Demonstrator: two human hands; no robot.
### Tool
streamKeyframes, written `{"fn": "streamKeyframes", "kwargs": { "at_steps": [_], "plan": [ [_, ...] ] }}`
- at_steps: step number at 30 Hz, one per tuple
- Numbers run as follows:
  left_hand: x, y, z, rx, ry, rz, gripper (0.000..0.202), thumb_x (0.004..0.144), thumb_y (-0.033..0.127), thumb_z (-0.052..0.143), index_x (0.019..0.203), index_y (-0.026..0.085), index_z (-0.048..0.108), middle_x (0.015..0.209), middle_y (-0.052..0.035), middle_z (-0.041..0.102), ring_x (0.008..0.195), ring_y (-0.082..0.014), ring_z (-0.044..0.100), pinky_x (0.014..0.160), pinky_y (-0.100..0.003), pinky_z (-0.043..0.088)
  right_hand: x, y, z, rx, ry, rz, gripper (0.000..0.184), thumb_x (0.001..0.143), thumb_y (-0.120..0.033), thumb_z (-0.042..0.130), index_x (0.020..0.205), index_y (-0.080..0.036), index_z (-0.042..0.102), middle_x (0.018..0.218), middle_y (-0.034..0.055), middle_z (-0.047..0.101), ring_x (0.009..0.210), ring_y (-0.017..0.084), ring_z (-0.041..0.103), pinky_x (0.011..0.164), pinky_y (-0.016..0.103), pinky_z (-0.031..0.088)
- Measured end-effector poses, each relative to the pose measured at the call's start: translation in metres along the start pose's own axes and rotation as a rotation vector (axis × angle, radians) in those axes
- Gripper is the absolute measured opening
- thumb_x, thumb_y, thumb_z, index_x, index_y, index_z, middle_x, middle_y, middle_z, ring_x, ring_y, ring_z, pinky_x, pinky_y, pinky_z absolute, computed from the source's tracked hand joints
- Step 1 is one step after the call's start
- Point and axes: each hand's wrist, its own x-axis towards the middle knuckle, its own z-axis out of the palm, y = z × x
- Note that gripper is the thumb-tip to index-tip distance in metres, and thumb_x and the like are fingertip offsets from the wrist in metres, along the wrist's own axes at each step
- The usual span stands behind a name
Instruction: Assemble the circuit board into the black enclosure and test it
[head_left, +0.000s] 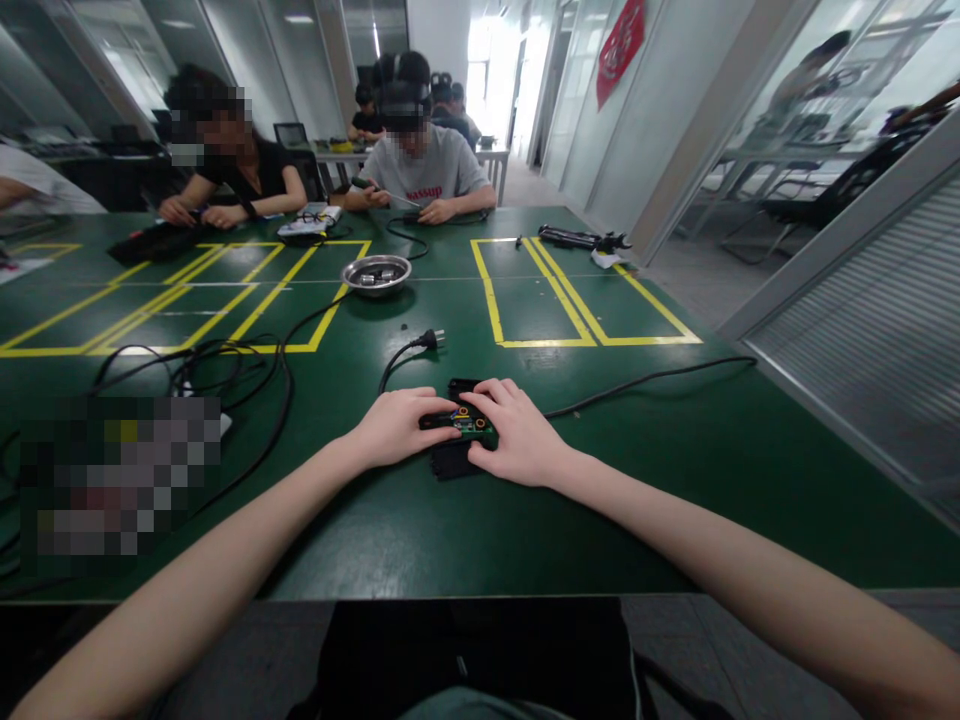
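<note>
A small green circuit board point(466, 424) with two copper-coloured ring coils lies between my hands, just over the green table. My left hand point(397, 428) pinches its left end, thumb below and fingers above. Around the right end curl the thumb and fingers of my right hand point(521, 435). Beneath and beside the board are flat black plastic casing pieces point(454, 462), partly covered by my fingers. A black power plug point(430, 340) on a cord rests just beyond my left hand. The cord's near end disappears behind that hand.
A metal bowl point(376, 276) holding small metal parts stands farther off. Black cables point(225, 365) coil at the left, beside a blurred-out item point(120, 480). Another cable point(652, 378) runs right. Across the green table point(600, 500), taped in yellow, two people sit working with their hands.
</note>
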Motion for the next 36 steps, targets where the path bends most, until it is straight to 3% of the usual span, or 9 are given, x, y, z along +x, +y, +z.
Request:
{"fn": "streamKeyframes", "kwargs": {
  "at_steps": [10,22,27,32,36],
  "plan": [
    [0.001,-0.002,0.001,0.004,0.024,0.012,0.034,0.095,0.045,0.069,0.122,0.025,0.076,0.090,-0.0024,0.070,0.079,-0.0170,0.067,0.068,-0.024,0.045,-0.002,0.000,-0.006,-0.037,-0.073,0.017,0.068,0.074,-0.022,0.058,0.141,-0.017,0.059,0.137,0.0158,0.059,0.124,0.035,0.048,0.105,0.053,0.043],
    [0.002,-0.002,0.003,-0.023,0.049,-0.018,0.032,0.095,0.044,0.070,0.118,0.023,0.077,0.091,-0.0031,0.072,0.079,-0.0168,0.067,0.068,-0.024,0.045,0.001,0.012,-0.009,0.019,-0.019,-0.054,0.059,0.077,-0.025,0.061,0.135,-0.015,0.061,0.136,0.0164,0.060,0.124,0.033,0.051,0.106,0.052,0.044],
    [0.002,-0.002,0.004,-0.117,0.072,-0.027,0.030,0.092,0.039,0.075,0.113,0.017,0.078,0.089,-0.0042,0.071,0.076,-0.0166,0.067,0.067,-0.025,0.046,0.001,0.034,-0.030,0.085,0.072,-0.087,0.026,0.080,-0.023,0.060,0.105,-0.018,0.064,0.113,0.0125,0.064,0.108,0.030,0.056,0.098,0.048,0.048],
    [0.000,-0.007,0.001,-0.239,0.111,0.032,0.019,0.092,0.030,0.072,0.102,0.016,0.078,0.086,-0.0039,0.070,0.073,-0.0147,0.065,0.068,-0.024,0.048,0.002,0.054,-0.047,0.113,-0.168,-0.136,0.006,0.080,-0.019,0.059,0.085,-0.021,0.060,0.089,0.0047,0.062,0.084,0.021,0.058,0.077,0.034,0.049],
    [-0.002,-0.009,-0.004,-0.235,0.148,0.080,0.015,0.090,0.029,0.068,0.090,0.016,0.076,0.081,-0.0033,0.069,0.068,-0.0131,0.062,0.063,-0.023,0.047,0.001,0.058,-0.048,0.097,-0.184,-0.114,0.003,0.082,-0.022,0.058,0.084,-0.020,0.060,0.078,0.0008,0.061,0.068,0.015,0.056,0.066,0.027,0.043]
  ]
}}
